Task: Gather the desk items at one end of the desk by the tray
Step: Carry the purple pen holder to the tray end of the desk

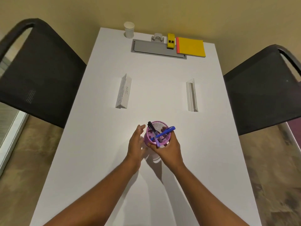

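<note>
The right hand (169, 147) is wrapped around the pink cup (157, 135) in the lower middle of the frame. The left hand (136, 141) is open and flat, just beside the cup on its left side; I cannot tell if it touches. The cup looks a little tipped and may be just off the tabletop (97, 160).

Pens (162, 133) stick out of the cup and lean over the rim. If the cup tips more on the way, the pens could slide out and roll. The grip is low and to one side, so the cup could also slip.

The tray (149, 48) sits at the top of the frame, well apart from the cup. Beside it are a yellow pad (191, 47), a yellow box (171, 41), a clip (157, 38) and a white cup (129, 30).

Two folded name cards (123, 92) stand in the middle, one left, one right (192, 95). The lane between them looks wide enough, but a sleeve-low arm could knock one over. They probably need moving too. Black chairs (40, 70) stand at both sides.
</note>
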{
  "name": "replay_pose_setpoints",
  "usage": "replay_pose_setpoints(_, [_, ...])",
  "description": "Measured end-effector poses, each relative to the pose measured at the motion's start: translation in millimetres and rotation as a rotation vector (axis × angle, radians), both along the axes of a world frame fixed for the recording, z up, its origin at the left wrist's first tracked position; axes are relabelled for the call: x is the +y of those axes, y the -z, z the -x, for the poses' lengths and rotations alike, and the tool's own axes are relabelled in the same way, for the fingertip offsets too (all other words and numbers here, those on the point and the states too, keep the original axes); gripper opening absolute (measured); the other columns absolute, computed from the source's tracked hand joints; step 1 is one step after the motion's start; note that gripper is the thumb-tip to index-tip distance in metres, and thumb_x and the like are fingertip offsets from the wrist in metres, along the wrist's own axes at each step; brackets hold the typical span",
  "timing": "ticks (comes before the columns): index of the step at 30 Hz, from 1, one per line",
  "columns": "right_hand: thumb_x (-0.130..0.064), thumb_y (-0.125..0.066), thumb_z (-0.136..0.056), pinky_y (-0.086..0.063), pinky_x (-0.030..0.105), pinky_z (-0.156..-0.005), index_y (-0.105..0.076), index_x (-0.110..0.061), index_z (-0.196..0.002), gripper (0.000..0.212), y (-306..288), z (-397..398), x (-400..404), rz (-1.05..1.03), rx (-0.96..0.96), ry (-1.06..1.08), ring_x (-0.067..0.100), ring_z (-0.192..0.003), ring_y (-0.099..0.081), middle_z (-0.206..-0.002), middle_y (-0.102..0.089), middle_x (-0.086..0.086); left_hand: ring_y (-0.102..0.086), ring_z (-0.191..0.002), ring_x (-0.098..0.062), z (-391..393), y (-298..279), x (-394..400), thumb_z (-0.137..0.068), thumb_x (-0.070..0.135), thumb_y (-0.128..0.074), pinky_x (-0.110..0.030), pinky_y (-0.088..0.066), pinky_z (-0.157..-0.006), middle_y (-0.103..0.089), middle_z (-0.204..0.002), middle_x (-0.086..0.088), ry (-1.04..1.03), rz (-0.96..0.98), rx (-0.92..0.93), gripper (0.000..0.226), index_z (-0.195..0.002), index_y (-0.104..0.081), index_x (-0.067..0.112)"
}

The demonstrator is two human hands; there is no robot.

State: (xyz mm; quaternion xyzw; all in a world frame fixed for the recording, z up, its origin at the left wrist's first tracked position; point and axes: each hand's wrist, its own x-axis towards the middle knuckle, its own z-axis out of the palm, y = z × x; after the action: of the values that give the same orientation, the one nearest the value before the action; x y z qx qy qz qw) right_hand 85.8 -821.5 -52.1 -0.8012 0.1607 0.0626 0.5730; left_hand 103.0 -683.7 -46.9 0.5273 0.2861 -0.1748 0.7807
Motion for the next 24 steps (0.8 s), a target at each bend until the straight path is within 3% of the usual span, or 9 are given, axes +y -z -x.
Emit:
replay_pose_setpoints(2, [-0.061, -0.089, -0.06, -0.048, 0.0, -0.077, -0.05, -0.057, -0.119, 0.07, -15.9, 13.4, 2.3, -0.01, -0.02, -0.054, -0.022, -0.108, -0.059, -0.11, -0.058, -0.053, -0.075, -0.117, -0.029, 14.9, -12.6, 0.1, -0.098, 0.068, -0.049, -0.048, -0.063, -0.093, -0.077, -0.128, -0.003, -0.044, 0.101, 0.067, 0.056, -0.133, -0.07, 0.028])
replay_pose_setpoints(6, [-0.046, -0.091, -0.068, -0.053, 0.007, -0.084, -0.052, -0.059, -0.124, 0.069, -49.5, 38.8, 5.7, -0.029, -0.083, -0.223, -0.012, -0.115, -0.062, -0.121, -0.063, -0.038, -0.074, -0.115, -0.038, 49.9, -34.9, 3.0, -0.103, 0.061, -0.047, -0.053, -0.058, -0.101, -0.076, -0.127, -0.017, -0.101, 0.197, 0.156, 0.06, -0.135, -0.071, 0.016])
replay_pose_setpoints(9, [-0.043, -0.088, -0.066, -0.059, 0.019, -0.087, -0.056, -0.045, -0.128, 0.07, -65.9, 60.2, 10.3, -0.064, -0.109, -0.347, -0.001, -0.114, -0.067, -0.122, -0.068, -0.022, -0.08, -0.097, -0.034, 82.6, -49.7, 9.6, -0.104, 0.053, -0.05, -0.046, -0.067, -0.078, -0.078, -0.121, -0.019, -0.171, 0.236, 0.134, 0.056, -0.125, -0.076, 0.009])
replay_pose_setpoints(11, [-0.039, -0.087, -0.066, -0.059, 0.02, -0.086, -0.056, -0.042, -0.129, 0.07, -73.8, 76.7, 16.3, -0.087, -0.123, -0.428, -0.001, -0.114, -0.067, -0.123, -0.068, -0.022, -0.081, -0.09, -0.032, 107.8, -58.0, 16.6, -0.104, 0.048, -0.05, -0.041, -0.066, -0.067, -0.079, -0.116, -0.018, -0.221, 0.238, 0.119, 0.051, -0.112, -0.083, 0.01])
replay_pose_setpoints(13, [-0.037, -0.088, -0.068, -0.061, 0.024, -0.087, -0.056, -0.04, -0.132, 0.072, -78.1, 94.6, 25.4, -0.112, -0.128, -0.507, 0.001, -0.116, -0.067, -0.125, -0.067, -0.021, -0.08, -0.088, -0.032, 133.6, -62.2, 26.8, -0.105, 0.048, -0.047, -0.039, -0.067, -0.068, -0.08, -0.112, -0.018, -0.272, 0.211, 0.108, 0.052, -0.105, -0.085, 0.012])
replay_pose_setpoints(19, [-0.048, -0.087, -0.067, -0.056, 0.016, -0.096, -0.052, -0.041, -0.137, 0.078, -80.5, 151.7, 78.8, -0.146, -0.141, -0.735, 0.0, -0.117, -0.064, -0.131, -0.064, -0.021, -0.08, -0.087, -0.029, 217.7, -71.5, 71.8, -0.106, 0.051, -0.044, -0.036, -0.063, -0.062, -0.079, -0.115, -0.018, -0.47, 0.156, 0.119, 0.054, -0.113, -0.083, 0.014])
replay_pose_setpoints(22, [-0.055, -0.087, -0.064, -0.051, 0.007, -0.093, -0.044, -0.046, -0.138, 0.086, -85.9, 177.4, 113.6, -0.143, -0.108, -0.868, -0.006, -0.119, -0.06, -0.131, -0.058, -0.026, -0.081, -0.083, -0.028, 258.8, -73.5, 99.3, -0.105, 0.054, -0.046, -0.034, -0.061, -0.058, -0.08, -0.114, -0.017, -0.613, 0.142, 0.144, 0.054, -0.117, -0.081, 0.015])
replay_pose_setpoints(24, [-0.057, -0.088, -0.064, -0.054, 0.011, -0.094, -0.045, -0.051, -0.136, 0.085, -89.2, 191.3, 137.8, -0.14, -0.1, -0.958, -0.006, -0.12, -0.06, -0.131, -0.059, -0.028, -0.081, -0.082, -0.027, 284.6, -75.4, 119.7, -0.104, 0.057, -0.046, -0.034, -0.061, -0.057, -0.081, -0.11, -0.015, -0.702, 0.137, 0.163, 0.054, -0.119, -0.079, 0.016])
